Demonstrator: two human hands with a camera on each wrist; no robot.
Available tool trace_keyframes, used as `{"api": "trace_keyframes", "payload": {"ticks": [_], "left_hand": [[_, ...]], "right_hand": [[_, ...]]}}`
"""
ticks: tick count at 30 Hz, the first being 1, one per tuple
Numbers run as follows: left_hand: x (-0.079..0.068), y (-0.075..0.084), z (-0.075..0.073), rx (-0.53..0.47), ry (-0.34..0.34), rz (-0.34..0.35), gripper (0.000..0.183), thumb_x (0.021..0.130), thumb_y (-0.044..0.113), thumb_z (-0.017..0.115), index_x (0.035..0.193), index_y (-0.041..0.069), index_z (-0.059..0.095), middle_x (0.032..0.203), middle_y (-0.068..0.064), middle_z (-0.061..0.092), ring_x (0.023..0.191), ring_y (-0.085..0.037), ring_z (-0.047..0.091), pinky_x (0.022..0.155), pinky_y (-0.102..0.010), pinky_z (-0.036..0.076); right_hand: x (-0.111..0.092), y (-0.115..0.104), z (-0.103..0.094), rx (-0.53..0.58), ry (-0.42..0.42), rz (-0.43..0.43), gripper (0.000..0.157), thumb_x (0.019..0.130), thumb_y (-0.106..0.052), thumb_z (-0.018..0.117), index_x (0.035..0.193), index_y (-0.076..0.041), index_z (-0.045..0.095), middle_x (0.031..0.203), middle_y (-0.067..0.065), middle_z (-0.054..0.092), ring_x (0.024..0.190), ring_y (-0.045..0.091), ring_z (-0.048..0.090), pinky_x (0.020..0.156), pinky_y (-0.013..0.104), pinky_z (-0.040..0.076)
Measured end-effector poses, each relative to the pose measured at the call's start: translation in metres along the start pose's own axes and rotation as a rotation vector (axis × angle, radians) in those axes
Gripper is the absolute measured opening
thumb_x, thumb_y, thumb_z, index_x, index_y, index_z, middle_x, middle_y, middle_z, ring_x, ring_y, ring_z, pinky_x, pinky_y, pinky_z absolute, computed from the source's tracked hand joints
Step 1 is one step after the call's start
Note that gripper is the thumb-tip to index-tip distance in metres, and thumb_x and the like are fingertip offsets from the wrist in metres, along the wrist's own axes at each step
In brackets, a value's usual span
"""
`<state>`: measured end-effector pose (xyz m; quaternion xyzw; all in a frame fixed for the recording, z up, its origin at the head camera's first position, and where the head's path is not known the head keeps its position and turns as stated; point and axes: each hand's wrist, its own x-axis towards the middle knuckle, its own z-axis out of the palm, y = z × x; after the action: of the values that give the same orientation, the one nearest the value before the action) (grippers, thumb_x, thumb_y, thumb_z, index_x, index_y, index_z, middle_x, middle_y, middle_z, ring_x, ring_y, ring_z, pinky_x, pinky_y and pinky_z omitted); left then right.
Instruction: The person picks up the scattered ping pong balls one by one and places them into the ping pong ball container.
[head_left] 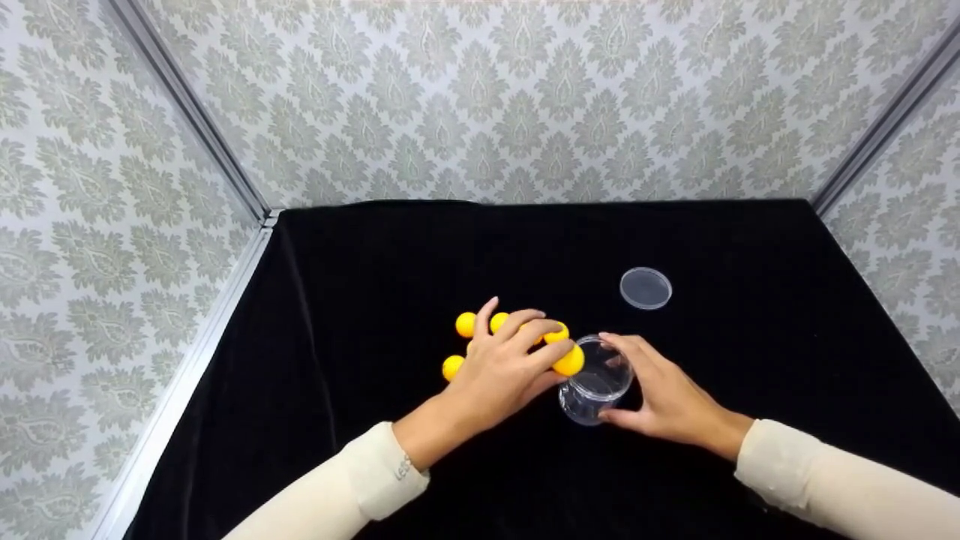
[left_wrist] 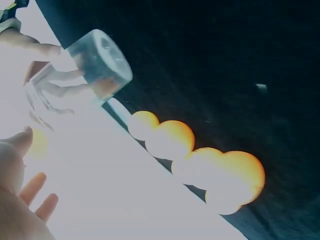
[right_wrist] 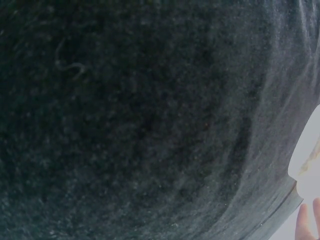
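My left hand point(head_left: 504, 369) pinches a yellow ping-pong ball point(head_left: 569, 361) between its thumb and fingers, close beside the mouth of a clear plastic jar point(head_left: 598, 382). My right hand point(head_left: 670, 394) grips that jar from the right side, thumb near and fingers beyond. The jar tilts with its open rim toward the held ball. Several more yellow balls point(head_left: 466, 325) lie around and partly hidden under my left hand. In the left wrist view, the held ball point(left_wrist: 38, 146) looks washed out by glare, while loose balls point(left_wrist: 171, 140) sit in a cluster on the cloth.
A round clear lid point(head_left: 646, 288) lies flat on the black cloth point(head_left: 420, 255), beyond the jar. Patterned wall panels point(head_left: 480, 97) with metal frame rails point(head_left: 187, 105) surround the table. Mostly black cloth point(right_wrist: 150, 125) fills the right wrist view.
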<state>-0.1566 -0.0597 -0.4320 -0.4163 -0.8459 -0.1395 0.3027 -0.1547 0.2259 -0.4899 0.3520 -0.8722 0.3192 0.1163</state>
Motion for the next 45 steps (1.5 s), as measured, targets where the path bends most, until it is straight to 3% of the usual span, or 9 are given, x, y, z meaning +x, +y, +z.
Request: {"api": "trace_keyframes", "payload": {"ticks": [11, 15, 20, 33, 41, 45], "left_hand": [[0.025, 0.018, 0.007, -0.001, -0.012, 0.024, 0.036, 0.091, 0.042, 0.075, 0.123, 0.026, 0.069, 0.130, 0.004, 0.065, 0.129, -0.022, 0.056, 0.111, -0.069, 0.035], [0.028, 0.019, 0.011, -0.012, -0.023, 0.028, 0.038, 0.089, 0.043, 0.076, 0.123, 0.027, 0.069, 0.130, 0.005, 0.065, 0.129, -0.021, 0.056, 0.110, -0.070, 0.035], [0.028, 0.020, 0.014, -0.012, -0.041, 0.030, 0.038, 0.088, 0.043, 0.077, 0.121, 0.027, 0.069, 0.131, 0.004, 0.064, 0.129, -0.021, 0.055, 0.110, -0.070, 0.034], [0.026, 0.020, 0.018, 0.006, -0.036, 0.031, 0.041, 0.086, 0.039, 0.079, 0.125, 0.029, 0.067, 0.129, 0.004, 0.064, 0.129, -0.023, 0.056, 0.108, -0.071, 0.036], [0.024, 0.018, 0.017, -0.020, -0.022, 0.026, 0.043, 0.085, 0.039, 0.081, 0.124, 0.027, 0.067, 0.130, 0.003, 0.064, 0.129, -0.024, 0.056, 0.109, -0.071, 0.035], [0.023, 0.018, 0.017, -0.012, -0.030, 0.024, 0.042, 0.085, 0.039, 0.080, 0.123, 0.027, 0.067, 0.131, 0.003, 0.064, 0.130, -0.023, 0.055, 0.109, -0.070, 0.035]], "right_hand": [[-0.001, 0.000, -0.001, -0.070, 0.012, -0.006, 0.106, 0.068, -0.037, 0.096, 0.155, -0.014, 0.040, 0.143, -0.005, 0.054, 0.124, 0.014, 0.060, 0.107, 0.026, 0.047], [-0.001, 0.000, -0.002, -0.059, -0.012, 0.028, 0.105, 0.070, -0.040, 0.094, 0.156, -0.016, 0.039, 0.145, -0.007, 0.052, 0.128, 0.010, 0.057, 0.108, 0.030, 0.048], [-0.001, 0.000, -0.001, -0.070, -0.006, 0.019, 0.107, 0.069, -0.038, 0.095, 0.157, -0.019, 0.037, 0.144, -0.006, 0.053, 0.125, 0.013, 0.059, 0.104, 0.040, 0.052], [-0.002, 0.001, -0.001, -0.085, -0.004, 0.012, 0.108, 0.069, -0.041, 0.095, 0.157, -0.021, 0.037, 0.145, -0.005, 0.052, 0.128, 0.014, 0.059, 0.105, 0.038, 0.051], [-0.001, 0.000, -0.002, -0.069, -0.008, 0.009, 0.105, 0.070, -0.041, 0.094, 0.156, -0.018, 0.038, 0.145, -0.006, 0.053, 0.128, 0.011, 0.057, 0.108, 0.029, 0.047], [-0.001, 0.000, -0.002, -0.071, -0.006, 0.008, 0.105, 0.070, -0.041, 0.094, 0.156, -0.017, 0.039, 0.144, -0.005, 0.053, 0.127, 0.012, 0.058, 0.106, 0.033, 0.050]]}}
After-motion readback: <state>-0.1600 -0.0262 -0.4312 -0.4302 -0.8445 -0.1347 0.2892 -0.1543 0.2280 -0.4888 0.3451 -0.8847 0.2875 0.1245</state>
